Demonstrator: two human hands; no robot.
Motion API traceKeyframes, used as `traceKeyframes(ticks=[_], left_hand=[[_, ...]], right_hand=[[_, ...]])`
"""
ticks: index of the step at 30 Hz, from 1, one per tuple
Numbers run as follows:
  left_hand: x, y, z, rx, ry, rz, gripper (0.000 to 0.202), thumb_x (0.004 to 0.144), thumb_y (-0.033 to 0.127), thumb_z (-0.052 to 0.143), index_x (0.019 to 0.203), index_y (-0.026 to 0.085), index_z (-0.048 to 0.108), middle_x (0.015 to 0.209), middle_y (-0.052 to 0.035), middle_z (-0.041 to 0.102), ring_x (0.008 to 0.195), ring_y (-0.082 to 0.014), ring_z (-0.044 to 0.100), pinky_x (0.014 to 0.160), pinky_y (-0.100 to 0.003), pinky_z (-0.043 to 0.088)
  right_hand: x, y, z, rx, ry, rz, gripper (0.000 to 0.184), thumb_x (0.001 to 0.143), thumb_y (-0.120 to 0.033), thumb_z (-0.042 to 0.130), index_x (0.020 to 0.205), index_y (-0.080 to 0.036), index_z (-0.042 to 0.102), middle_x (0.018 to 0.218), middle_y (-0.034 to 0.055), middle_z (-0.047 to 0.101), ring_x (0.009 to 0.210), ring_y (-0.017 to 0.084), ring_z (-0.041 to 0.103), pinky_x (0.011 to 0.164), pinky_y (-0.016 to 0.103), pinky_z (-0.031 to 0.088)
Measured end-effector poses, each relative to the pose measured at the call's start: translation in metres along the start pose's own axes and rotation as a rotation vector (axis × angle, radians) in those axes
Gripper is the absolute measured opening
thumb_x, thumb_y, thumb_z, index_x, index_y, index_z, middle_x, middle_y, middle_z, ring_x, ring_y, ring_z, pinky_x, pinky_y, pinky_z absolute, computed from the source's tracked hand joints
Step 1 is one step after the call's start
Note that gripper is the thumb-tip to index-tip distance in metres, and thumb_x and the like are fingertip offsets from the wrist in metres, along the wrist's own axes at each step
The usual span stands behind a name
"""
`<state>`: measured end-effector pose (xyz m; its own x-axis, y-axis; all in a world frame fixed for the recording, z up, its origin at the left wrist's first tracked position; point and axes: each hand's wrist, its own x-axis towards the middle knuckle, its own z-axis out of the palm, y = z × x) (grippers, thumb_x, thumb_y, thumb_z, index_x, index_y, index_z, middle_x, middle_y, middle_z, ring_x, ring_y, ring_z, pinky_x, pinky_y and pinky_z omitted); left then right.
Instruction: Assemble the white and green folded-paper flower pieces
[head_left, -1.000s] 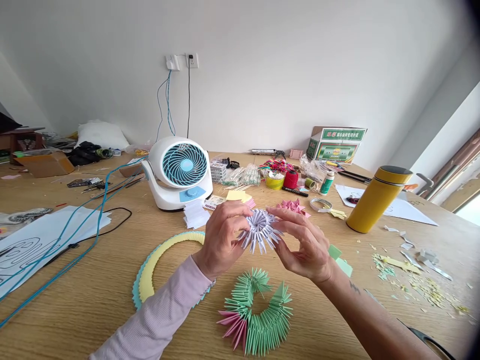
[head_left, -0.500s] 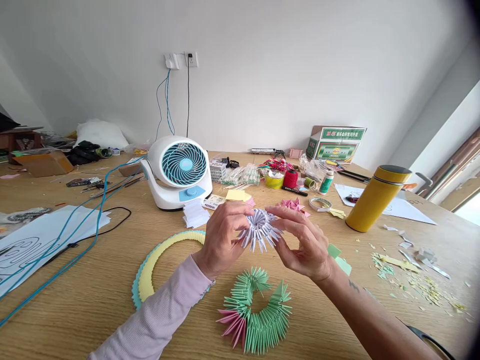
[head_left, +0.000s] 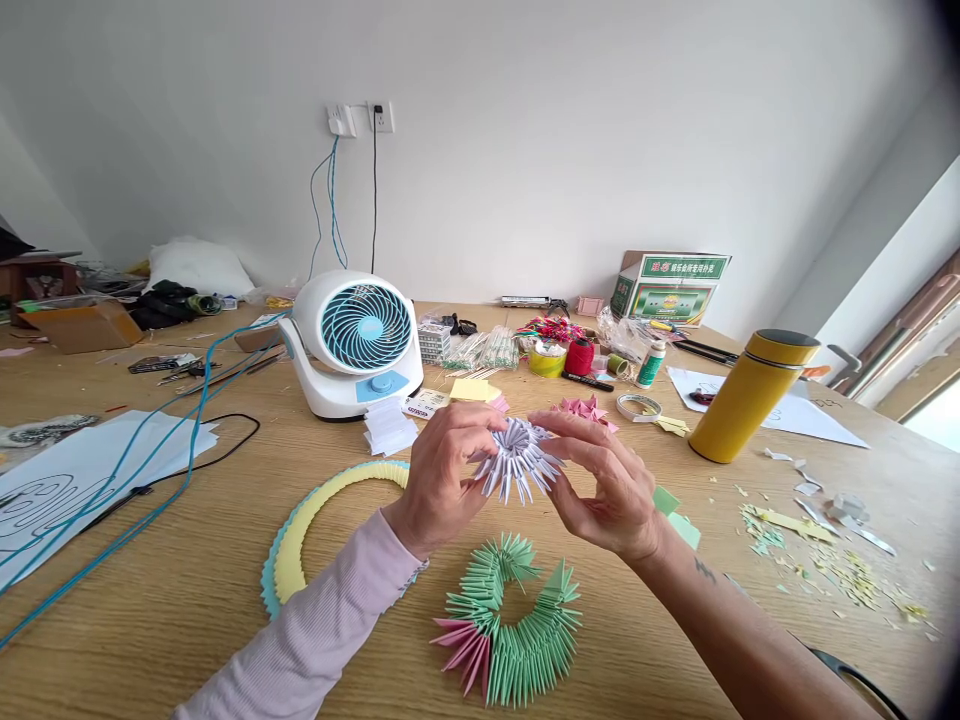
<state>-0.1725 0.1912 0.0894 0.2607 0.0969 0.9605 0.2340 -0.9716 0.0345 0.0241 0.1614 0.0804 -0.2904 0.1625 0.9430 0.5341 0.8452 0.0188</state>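
Observation:
Between both hands is a round white ring of folded paper pieces (head_left: 519, 458), its points spread outward like a star. My left hand (head_left: 448, 475) grips its left side, thumb below and fingers on top. On the opposite edge, my right hand (head_left: 606, 485) holds it with thumb and fingertips. Below them on the table lies an open ring of green folded paper pieces (head_left: 536, 650), with a pink section (head_left: 466, 650) at its left. Behind my left forearm rests a yellow and light-blue paper ring (head_left: 292, 560), partly hidden by the sleeve.
A white fan (head_left: 360, 345) stands at the back left, near blue cables (head_left: 199, 420). White paper slips (head_left: 390, 428) lie before it. To the right are a yellow bottle (head_left: 752, 398), a tape roll (head_left: 639, 407) and paper scraps (head_left: 847, 575). A dark curved handle (head_left: 855, 680) shows by my right forearm.
Both hands keep their hold on the white paper ring with almost no movement. The whole view has shifted very slightly.

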Motion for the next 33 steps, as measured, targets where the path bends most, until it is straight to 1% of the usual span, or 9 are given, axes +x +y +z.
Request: traceKeyframes(ticks=[4, 9, 13, 16, 19, 23, 27, 30, 33], left_hand=[[0.0, -0.001, 0.0, -0.009, 0.003, 0.015, 0.037, 0.078, 0.003, 0.067, 0.102, 0.024, 0.048, 0.103, -0.007, 0.065, 0.102, -0.0218, 0.066, 0.087, -0.042, 0.057], [0.003, 0.0, 0.0, -0.004, 0.0, 0.044, 0.035, 0.079, 0.005, 0.067, 0.102, 0.024, 0.048, 0.102, -0.0069, 0.065, 0.101, -0.0217, 0.066, 0.086, -0.042, 0.058], [0.004, 0.002, 0.0, -0.003, -0.004, 0.0, 0.032, 0.081, 0.006, 0.065, 0.101, 0.025, 0.048, 0.102, -0.0055, 0.064, 0.1, -0.0199, 0.066, 0.085, -0.039, 0.058], [0.002, 0.005, 0.004, -0.009, 0.003, -0.073, 0.031, 0.081, 0.003, 0.063, 0.099, 0.024, 0.048, 0.103, -0.0048, 0.064, 0.102, -0.0187, 0.065, 0.089, -0.038, 0.056], [-0.002, 0.008, 0.012, -0.071, 0.008, -0.245, 0.032, 0.079, 0.004, 0.065, 0.098, 0.023, 0.048, 0.104, -0.0054, 0.063, 0.106, -0.0197, 0.064, 0.091, -0.038, 0.054], [-0.003, 0.016, 0.022, -0.283, 0.047, -0.665, 0.032, 0.082, 0.022, 0.072, 0.102, 0.022, 0.047, 0.109, -0.0076, 0.062, 0.104, -0.0194, 0.065, 0.084, -0.032, 0.057], [0.002, 0.021, 0.025, -0.526, 0.038, -1.014, 0.042, 0.083, 0.036, 0.072, 0.114, 0.02, 0.05, 0.124, -0.0118, 0.06, 0.103, -0.0201, 0.065, 0.077, -0.03, 0.059], [0.007, 0.022, 0.024, -0.645, 0.041, -1.146, 0.047, 0.082, 0.039, 0.072, 0.12, 0.018, 0.053, 0.122, -0.0112, 0.064, 0.102, -0.0204, 0.066, 0.079, -0.031, 0.058], [0.009, 0.023, 0.023, -0.698, 0.072, -1.197, 0.046, 0.082, 0.038, 0.073, 0.121, 0.017, 0.058, 0.116, -0.0092, 0.068, 0.1, -0.0198, 0.066, 0.085, -0.032, 0.056]], right_hand=[[0.0, 0.0, -0.001, 0.004, 0.003, 0.0, 0.04, 0.08, -0.002, 0.06, 0.116, -0.02, 0.06, 0.118, 0.0138, 0.07, 0.097, 0.026, 0.073, 0.079, 0.04, 0.062], [0.0, 0.001, 0.001, 0.036, 0.018, 0.011, 0.042, 0.079, -0.001, 0.06, 0.117, -0.02, 0.06, 0.119, 0.0138, 0.07, 0.099, 0.025, 0.072, 0.083, 0.041, 0.062], [0.001, 0.001, 0.002, 0.07, 0.038, 0.026, 0.043, 0.079, 0.0, 0.059, 0.117, -0.02, 0.06, 0.117, 0.0126, 0.07, 0.102, 0.024, 0.071, 0.082, 0.038, 0.061], [0.004, 0.001, 0.003, 0.102, 0.022, 0.081, 0.039, 0.081, -0.001, 0.058, 0.114, -0.02, 0.06, 0.111, 0.0109, 0.071, 0.101, 0.023, 0.07, 0.08, 0.036, 0.06], [0.006, 0.002, 0.003, 0.122, 0.01, 0.168, 0.033, 0.083, -0.004, 0.056, 0.112, -0.021, 0.061, 0.103, 0.0079, 0.073, 0.09, 0.02, 0.071, 0.07, 0.032, 0.06], [0.008, 0.003, 0.005, 0.127, -0.019, 0.339, 0.024, 0.087, -0.01, 0.058, 0.108, -0.021, 0.063, 0.095, 0.0057, 0.073, 0.077, 0.016, 0.066, 0.056, 0.026, 0.055], [0.009, 0.004, 0.008, 0.195, -0.053, 0.513, 0.018, 0.088, -0.016, 0.059, 0.105, -0.02, 0.064, 0.092, 0.0057, 0.072, 0.073, 0.016, 0.065, 0.053, 0.024, 0.053], [0.008, 0.006, 0.009, 0.26, -0.059, 0.615, 0.019, 0.088, -0.02, 0.061, 0.106, -0.019, 0.063, 0.091, 0.0059, 0.072, 0.072, 0.016, 0.067, 0.053, 0.024, 0.053], [0.006, 0.007, 0.01, 0.323, -0.065, 0.694, 0.02, 0.088, -0.023, 0.062, 0.108, -0.018, 0.063, 0.09, 0.006, 0.072, 0.07, 0.015, 0.067, 0.053, 0.024, 0.054]])
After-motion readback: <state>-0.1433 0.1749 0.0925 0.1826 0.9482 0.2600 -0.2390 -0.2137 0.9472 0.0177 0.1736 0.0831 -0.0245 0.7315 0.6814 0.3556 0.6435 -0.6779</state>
